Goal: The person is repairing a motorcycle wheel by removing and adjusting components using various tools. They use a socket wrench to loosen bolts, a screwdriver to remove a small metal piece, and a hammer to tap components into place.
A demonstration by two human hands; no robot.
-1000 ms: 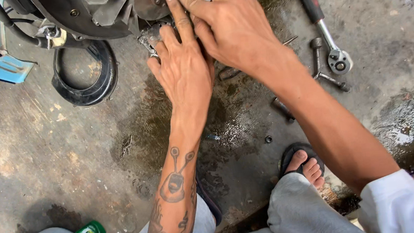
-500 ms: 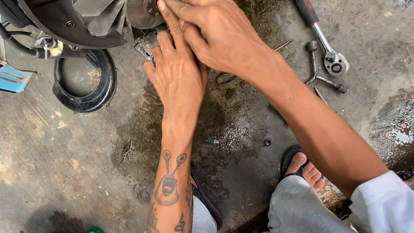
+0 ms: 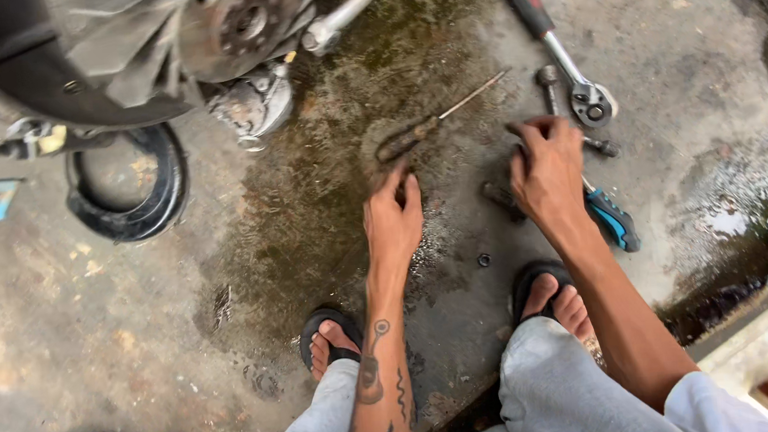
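Stained, wet concrete floor (image 3: 91, 362) now lies bare under the dismantled wheel hub (image 3: 242, 20), since both hands have dropped from it: left hand (image 3: 394, 220) spread loosely just short of the screwdriver (image 3: 436, 123), right hand (image 3: 547, 174) curled over small tools beside the ratchet (image 3: 564, 52).

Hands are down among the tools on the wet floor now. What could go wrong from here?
1. The small black washer lies loose on dark, stained concrete between the sandals; it could easily get kicked or lost.
2. The floor looks wet and oily around the ratchet wrench and the blue-handled tool, so a grip might slip.
3. The left hand reaches toward the grimy screwdriver while the right hand presses among scattered tools; feet in open sandals sit close by.
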